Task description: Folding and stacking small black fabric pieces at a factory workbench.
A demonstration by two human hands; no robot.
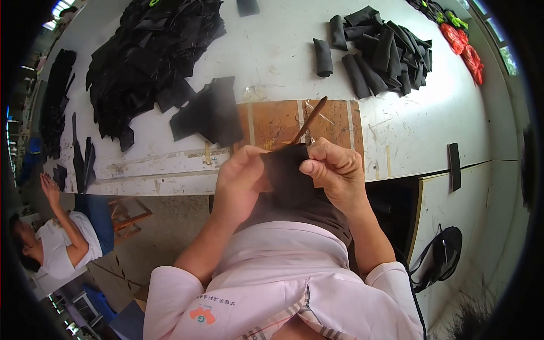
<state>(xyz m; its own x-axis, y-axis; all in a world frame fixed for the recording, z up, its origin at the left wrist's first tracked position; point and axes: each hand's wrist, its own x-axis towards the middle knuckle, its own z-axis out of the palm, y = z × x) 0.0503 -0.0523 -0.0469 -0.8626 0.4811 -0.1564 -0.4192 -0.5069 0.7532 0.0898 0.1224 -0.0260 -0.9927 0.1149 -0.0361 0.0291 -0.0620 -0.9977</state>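
Between my hands, in front of the table edge, is a small black fabric piece (290, 177). My left hand (237, 180) pinches its left side, thumb toward the top. At its upper right corner, my right hand (338, 173) grips with thumb and bent fingers. Just beyond the fabric's top edge, a slim brown stick (311, 119) slants up to the right, with a bit of metal near its lower part. Whether the stick's lower end goes into the fabric is hidden. Beneath it, a worn brown board (263, 120) lies on the white table (277, 62).
A large heap of flat black pieces (153, 56) covers the far left, several larger ones (212, 113) nearer. Black tube-like pieces (388, 54) are piled at the far right, with red bags (462, 48) beyond. Another person (71, 241) sits at left. A black bag (445, 255) hangs at right.
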